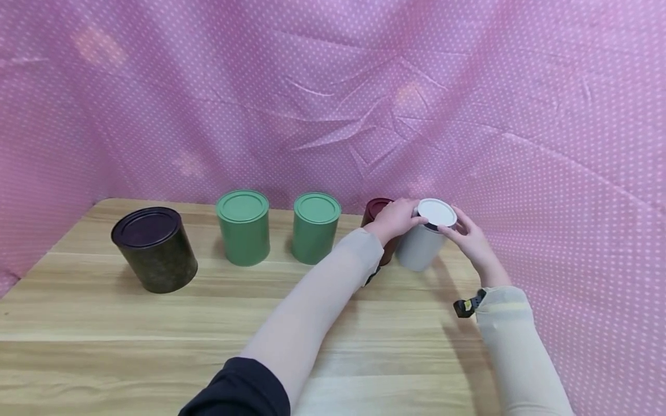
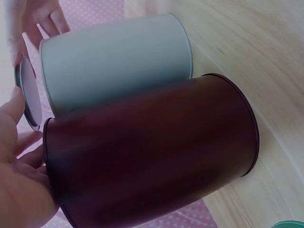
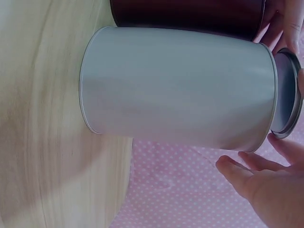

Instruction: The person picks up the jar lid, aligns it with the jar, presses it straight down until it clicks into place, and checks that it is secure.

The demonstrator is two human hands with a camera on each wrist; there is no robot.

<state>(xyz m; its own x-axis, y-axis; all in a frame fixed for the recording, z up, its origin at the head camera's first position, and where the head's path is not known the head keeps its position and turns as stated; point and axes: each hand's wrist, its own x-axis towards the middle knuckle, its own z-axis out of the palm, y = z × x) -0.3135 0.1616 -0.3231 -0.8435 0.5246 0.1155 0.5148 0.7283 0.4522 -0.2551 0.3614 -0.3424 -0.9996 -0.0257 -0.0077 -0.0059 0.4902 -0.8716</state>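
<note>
Both hands (image 1: 434, 228) pinching white lid (image 1: 437, 212) tilted atop grey tin (image 1: 418, 248), maroon tin (image 1: 376, 211) touching beside, contents hidden

Pale grey tin (image 1: 420, 248), maroon tin (image 1: 376, 215), two green tins (image 1: 243, 228), dark olive tin (image 1: 155, 249), pink white-dotted cloth (image 1: 364, 86)

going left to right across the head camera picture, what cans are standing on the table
Dark can → first green can → second green can → maroon can, partly behind the left hand → white can, its lid held between both hands, the right hand farthest right.
</note>
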